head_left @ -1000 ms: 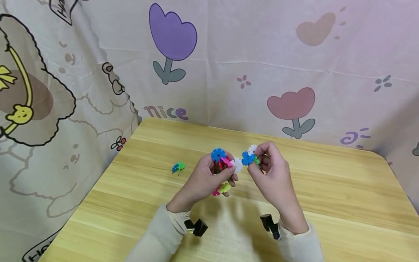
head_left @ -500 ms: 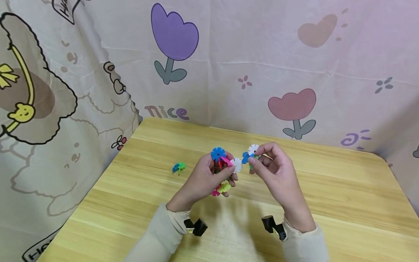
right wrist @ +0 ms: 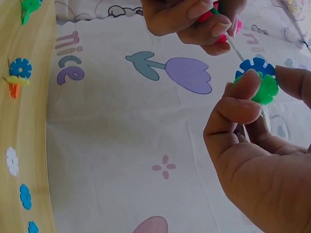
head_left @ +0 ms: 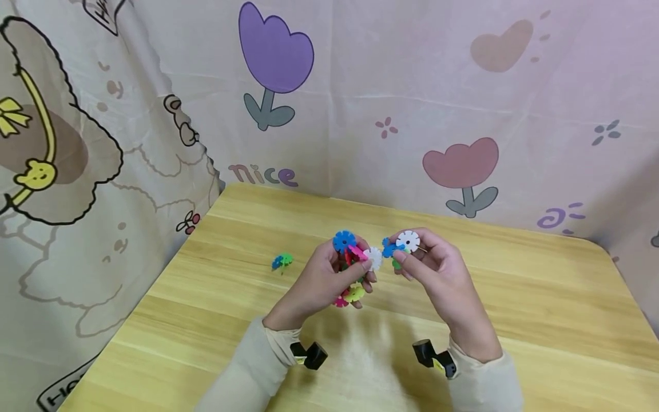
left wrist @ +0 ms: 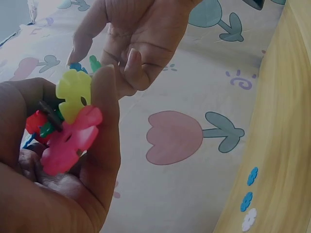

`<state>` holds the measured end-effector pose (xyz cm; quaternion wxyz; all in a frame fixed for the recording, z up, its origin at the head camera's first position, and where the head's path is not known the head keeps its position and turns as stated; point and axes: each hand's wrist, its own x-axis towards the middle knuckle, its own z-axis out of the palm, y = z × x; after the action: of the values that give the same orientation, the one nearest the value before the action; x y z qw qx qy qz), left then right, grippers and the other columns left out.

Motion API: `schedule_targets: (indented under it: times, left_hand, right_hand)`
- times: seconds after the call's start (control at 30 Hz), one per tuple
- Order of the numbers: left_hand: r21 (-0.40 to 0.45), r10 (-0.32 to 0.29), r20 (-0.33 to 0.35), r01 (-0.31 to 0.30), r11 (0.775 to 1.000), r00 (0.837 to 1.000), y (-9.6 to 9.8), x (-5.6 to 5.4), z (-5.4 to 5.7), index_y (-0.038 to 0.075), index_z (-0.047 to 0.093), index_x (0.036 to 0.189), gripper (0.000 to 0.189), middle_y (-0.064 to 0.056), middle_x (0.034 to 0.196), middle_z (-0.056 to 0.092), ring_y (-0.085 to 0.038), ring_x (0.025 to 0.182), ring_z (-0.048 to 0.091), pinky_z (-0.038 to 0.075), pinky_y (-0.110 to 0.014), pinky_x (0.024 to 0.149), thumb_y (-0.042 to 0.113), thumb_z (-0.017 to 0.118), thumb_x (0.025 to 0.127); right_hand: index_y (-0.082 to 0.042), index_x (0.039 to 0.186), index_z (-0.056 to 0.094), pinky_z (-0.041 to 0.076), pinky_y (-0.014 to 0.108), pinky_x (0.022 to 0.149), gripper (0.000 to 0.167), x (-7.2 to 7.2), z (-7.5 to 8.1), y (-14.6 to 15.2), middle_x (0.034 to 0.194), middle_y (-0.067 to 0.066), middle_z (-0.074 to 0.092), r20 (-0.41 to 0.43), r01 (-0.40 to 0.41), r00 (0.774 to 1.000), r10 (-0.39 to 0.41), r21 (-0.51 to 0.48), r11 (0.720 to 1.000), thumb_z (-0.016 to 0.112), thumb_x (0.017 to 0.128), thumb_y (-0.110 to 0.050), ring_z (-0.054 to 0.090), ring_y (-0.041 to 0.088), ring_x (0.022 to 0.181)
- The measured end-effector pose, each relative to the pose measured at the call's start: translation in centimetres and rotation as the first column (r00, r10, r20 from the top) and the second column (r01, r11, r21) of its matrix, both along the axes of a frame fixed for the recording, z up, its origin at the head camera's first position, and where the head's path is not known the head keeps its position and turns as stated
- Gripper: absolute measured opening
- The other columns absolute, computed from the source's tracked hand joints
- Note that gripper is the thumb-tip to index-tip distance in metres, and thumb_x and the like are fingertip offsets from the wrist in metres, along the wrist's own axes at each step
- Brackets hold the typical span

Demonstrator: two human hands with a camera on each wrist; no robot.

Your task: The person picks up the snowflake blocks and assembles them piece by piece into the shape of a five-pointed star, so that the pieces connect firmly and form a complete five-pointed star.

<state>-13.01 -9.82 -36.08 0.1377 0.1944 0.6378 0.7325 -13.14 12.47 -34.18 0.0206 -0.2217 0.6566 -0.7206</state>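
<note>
My left hand point(head_left: 321, 283) holds a joined cluster of notched plastic snowflake discs. Among its pieces are a blue disc point(head_left: 344, 241), a white disc point(head_left: 373, 259) under the thumb, a yellow disc point(left wrist: 74, 96) and a pink disc point(left wrist: 73, 140). Just to the right, my right hand point(head_left: 443, 280) pinches a smaller group between thumb and fingers: a white disc point(head_left: 408, 241), a blue disc point(right wrist: 256, 66) and a green disc point(right wrist: 265, 90). Its blue edge is right beside the left cluster's white disc. Both groups are held above the table; fingers hide parts of each.
A small green and blue disc group point(head_left: 282, 261) lies on the wooden table point(head_left: 206, 320), left of the hands. Farther pieces show in the right wrist view: a blue, yellow and orange group point(right wrist: 20, 73), a white disc point(right wrist: 12, 161) and a blue disc point(right wrist: 25, 196). A printed curtain hangs behind.
The right hand has shifted its fingers and turned its disc group, so the white disc now faces up and sits farther right. The left hand stays nearly still.
</note>
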Motion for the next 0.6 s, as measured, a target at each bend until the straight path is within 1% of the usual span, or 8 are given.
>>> schedule_targets:
  times: [0.1, 0.17, 0.33, 0.4, 0.5, 0.6]
  left_hand:
    - [0.011, 0.007, -0.004, -0.007, 1.0, 1.0, 0.08, -0.11, 0.08, 0.003, 0.054, 0.122, 0.02, -0.019, 0.094, 0.069, -0.027, 0.078, 0.073, 0.063, -0.045, 0.059, 0.008, 0.062, 0.104]
    - [0.015, 0.014, -0.006, -0.014, 1.0, 1.0, 0.12, -0.13, 0.13, 0.003, 0.053, 0.123, 0.02, -0.019, 0.095, 0.07, -0.024, 0.078, 0.073, 0.063, -0.044, 0.059, 0.007, 0.062, 0.104]
    - [0.023, 0.045, -0.016, -0.045, 0.999, 0.999, 0.15, -0.09, 0.14, 0.003, 0.055, 0.126, 0.022, -0.018, 0.101, 0.071, -0.021, 0.076, 0.073, 0.064, -0.041, 0.061, 0.007, 0.061, 0.105]
    - [0.033, 0.054, -0.023, -0.053, 0.998, 0.998, 0.13, -0.11, 0.09, 0.002, 0.056, 0.126, 0.023, -0.017, 0.102, 0.071, -0.022, 0.077, 0.073, 0.064, -0.041, 0.064, 0.006, 0.062, 0.104]
    - [0.049, 0.06, -0.031, -0.059, 0.997, 0.998, 0.09, -0.15, 0.0, 0.001, 0.057, 0.125, 0.024, -0.017, 0.103, 0.072, -0.022, 0.078, 0.073, 0.064, -0.039, 0.069, 0.004, 0.063, 0.103]
    - [0.058, 0.059, -0.027, -0.057, 0.997, 0.998, 0.08, -0.14, -0.09, 0.001, 0.057, 0.121, 0.021, -0.018, 0.103, 0.073, -0.024, 0.081, 0.075, 0.064, -0.037, 0.074, 0.003, 0.064, 0.102]
  right_hand:
    - [0.008, 0.116, 0.063, 0.057, 0.023, 0.07, 0.017, -0.15, 0.06, 0.22, 0.095, 0.008, 0.063, -0.02, -0.01, 1.0, 0.01, 0.0, 1.0, 0.064, 0.099, 0.004, 0.057, 0.016, 0.074]
    - [0.007, 0.116, 0.064, 0.058, 0.024, 0.071, 0.017, -0.22, 0.11, 0.36, 0.092, 0.007, 0.062, -0.029, -0.016, 0.999, 0.016, 0.001, 1.0, 0.064, 0.099, 0.005, 0.057, 0.016, 0.073]
    - [0.006, 0.116, 0.063, 0.056, 0.023, 0.07, 0.018, -0.18, 0.19, 0.42, 0.097, 0.007, 0.067, -0.029, -0.006, 1.0, 0.006, -0.005, 1.0, 0.064, 0.098, 0.007, 0.061, 0.016, 0.077]
    - [0.006, 0.114, 0.062, 0.056, 0.023, 0.069, 0.017, -0.14, 0.19, 0.27, 0.099, 0.007, 0.069, -0.025, 0.006, 1.0, -0.006, -0.029, 1.0, 0.065, 0.097, 0.008, 0.063, 0.016, 0.079]
    - [0.005, 0.11, 0.061, 0.055, 0.023, 0.068, 0.015, -0.05, 0.12, -0.04, 0.097, 0.007, 0.069, -0.015, 0.029, 0.999, -0.03, -0.071, 0.997, 0.064, 0.096, 0.011, 0.064, 0.016, 0.077]
    - [0.007, 0.108, 0.061, 0.054, 0.023, 0.067, 0.015, 0.05, -0.01, -0.3, 0.096, 0.008, 0.069, -0.009, 0.05, 0.999, -0.051, -0.094, 0.994, 0.064, 0.094, 0.013, 0.062, 0.016, 0.076]
